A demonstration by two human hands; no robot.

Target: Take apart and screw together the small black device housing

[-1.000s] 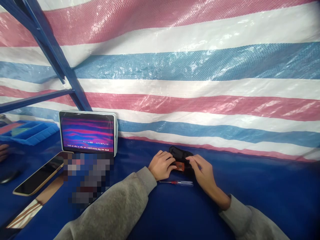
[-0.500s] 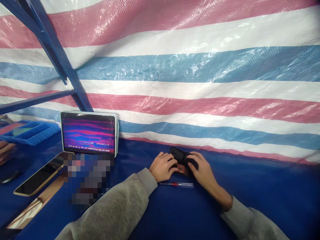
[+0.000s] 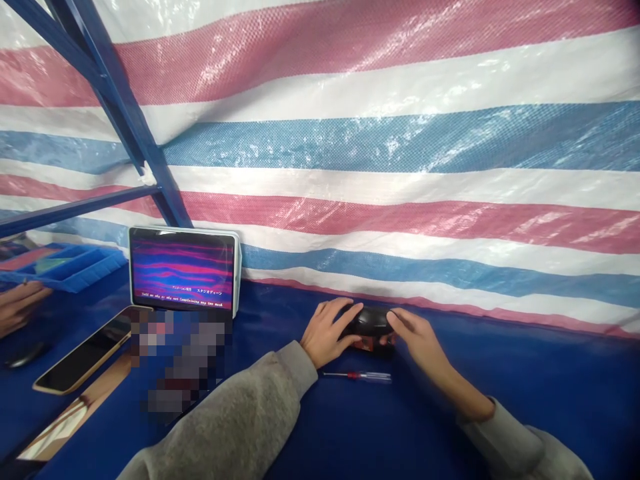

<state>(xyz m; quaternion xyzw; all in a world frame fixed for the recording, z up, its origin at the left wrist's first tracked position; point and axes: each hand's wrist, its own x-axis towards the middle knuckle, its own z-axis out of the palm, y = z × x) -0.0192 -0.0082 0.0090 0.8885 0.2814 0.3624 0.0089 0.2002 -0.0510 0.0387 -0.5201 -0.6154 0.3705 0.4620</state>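
Observation:
A black computer mouse [image 3: 373, 321], its glossy shell facing up, lies on the blue tabletop between my hands. Below the shell's near edge a reddish-brown circuit board [image 3: 366, 344] shows, so the shell sits over the base without covering all of it. My left hand [image 3: 327, 332] is closed around the left end. The right end is pinched between the thumb and fingers of my right hand [image 3: 416, 337]. Close in front lies a small screwdriver [image 3: 357, 377] with a clear and red handle, touched by neither hand.
A tablet [image 3: 183, 270] stands lit at the left, with a phone [image 3: 85, 353] in front of it. Farther left are a blue divided tray [image 3: 90, 270], a small black object [image 3: 26, 357] and another person's hand [image 3: 23, 307]. A striped sheet [image 3: 400, 147] hangs behind the table.
The black shell has swung from open to lying over the mouse's base, hiding most of the circuit board. My right hand has shifted to the right end. The view has tilted slightly.

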